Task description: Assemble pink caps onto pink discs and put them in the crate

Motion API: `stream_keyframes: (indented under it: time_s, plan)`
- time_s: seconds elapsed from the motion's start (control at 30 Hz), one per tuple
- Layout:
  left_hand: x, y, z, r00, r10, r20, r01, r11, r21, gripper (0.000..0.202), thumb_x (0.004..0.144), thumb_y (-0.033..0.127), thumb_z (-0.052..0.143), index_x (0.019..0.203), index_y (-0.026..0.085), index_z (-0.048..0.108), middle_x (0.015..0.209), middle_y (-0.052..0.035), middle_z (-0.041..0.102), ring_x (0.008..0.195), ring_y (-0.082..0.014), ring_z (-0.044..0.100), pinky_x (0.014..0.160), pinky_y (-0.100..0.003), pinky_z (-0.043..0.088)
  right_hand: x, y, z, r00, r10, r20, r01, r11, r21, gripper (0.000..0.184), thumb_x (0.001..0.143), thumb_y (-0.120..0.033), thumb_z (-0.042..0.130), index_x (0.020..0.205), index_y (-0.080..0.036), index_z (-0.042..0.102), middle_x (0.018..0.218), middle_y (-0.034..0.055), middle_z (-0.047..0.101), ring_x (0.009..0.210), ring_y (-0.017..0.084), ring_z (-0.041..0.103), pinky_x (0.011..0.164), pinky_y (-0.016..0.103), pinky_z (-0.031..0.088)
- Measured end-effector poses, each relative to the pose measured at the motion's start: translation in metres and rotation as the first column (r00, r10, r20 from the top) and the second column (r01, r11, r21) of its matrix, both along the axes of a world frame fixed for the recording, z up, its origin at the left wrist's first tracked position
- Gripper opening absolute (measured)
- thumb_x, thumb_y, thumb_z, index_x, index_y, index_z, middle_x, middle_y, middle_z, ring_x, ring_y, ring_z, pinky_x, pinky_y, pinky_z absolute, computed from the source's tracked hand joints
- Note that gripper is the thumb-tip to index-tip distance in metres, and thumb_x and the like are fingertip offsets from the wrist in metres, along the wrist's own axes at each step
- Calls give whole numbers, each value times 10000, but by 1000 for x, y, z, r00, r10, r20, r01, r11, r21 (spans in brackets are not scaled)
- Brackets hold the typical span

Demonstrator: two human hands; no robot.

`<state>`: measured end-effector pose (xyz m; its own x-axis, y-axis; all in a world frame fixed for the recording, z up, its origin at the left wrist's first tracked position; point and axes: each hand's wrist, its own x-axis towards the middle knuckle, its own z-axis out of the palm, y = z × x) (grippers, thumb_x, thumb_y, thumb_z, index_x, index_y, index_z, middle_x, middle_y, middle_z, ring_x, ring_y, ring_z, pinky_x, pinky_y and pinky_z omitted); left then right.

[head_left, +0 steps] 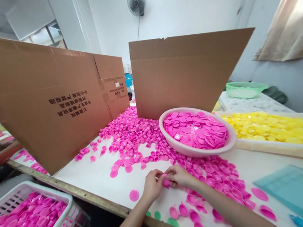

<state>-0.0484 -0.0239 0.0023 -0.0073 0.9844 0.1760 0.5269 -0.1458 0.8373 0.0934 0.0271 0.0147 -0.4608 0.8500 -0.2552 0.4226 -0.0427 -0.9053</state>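
Near the front edge of the table, my left hand (153, 185) and my right hand (179, 176) meet, fingers pinched on one small pink plastic piece (166, 181) between them. Its exact shape is partly covered by my fingertips. Loose pink plastic cups (222, 178) lie spread beside and under my right forearm. A flat pink disc (134, 195) rests on the white tabletop to the left of my left hand. Beyond my hands stands a pale pink basin (202, 151) heaped with flat pink discs (196, 129).
Two cardboard panels (60, 88) (180, 75) stand upright around a large pink pile (134, 131). At right are a tray (286, 151) of yellow pieces and a blue translucent sheet (300, 190). A white basket (70, 215) is lower left; another person's arm (0, 157) shows behind it.
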Motion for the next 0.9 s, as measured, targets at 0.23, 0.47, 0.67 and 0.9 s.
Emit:
stream_keyframes:
  time_s: [0.23, 0.47, 0.67, 0.9]
  plan:
    - [0, 20, -11, 997, -58, -41, 45, 963, -265, 170, 756, 256, 415, 842, 159, 524, 715, -20, 595, 615, -114, 538, 567, -220, 385, -1, 4, -6, 994, -25, 110, 42, 987, -157, 107, 809, -169, 438, 721, -128, 484, 477, 8, 578, 449, 112, 583, 419, 183, 477]
    - [24, 29, 1, 870, 188, -456, -186, 981, 49, 236, 825, 273, 304, 927, 179, 494, 947, -68, 501, 897, -191, 439, 750, -311, 323, -7, 9, -7, 981, 110, 160, -55, 948, -314, 84, 729, -55, 449, 719, -131, 484, 444, 1, 572, 468, 140, 607, 438, 202, 503]
    - [26, 24, 3, 838, 173, -518, -184, 982, 31, 265, 845, 275, 259, 965, 199, 483, 992, -67, 433, 921, -196, 382, 763, -323, 289, -2, 21, -3, 923, 309, 230, -200, 895, -398, 149, 752, -87, 421, 638, -94, 517, 474, 37, 582, 400, 119, 582, 409, 178, 487]
    - [28, 24, 4, 856, 122, -502, -120, 992, 37, 278, 848, 278, 250, 956, 210, 498, 976, -60, 440, 888, -190, 368, 762, -323, 274, 2, 18, -9, 914, 351, 202, -287, 914, -287, 120, 781, -123, 384, 761, -124, 502, 498, -11, 575, 360, 98, 559, 375, 172, 472]
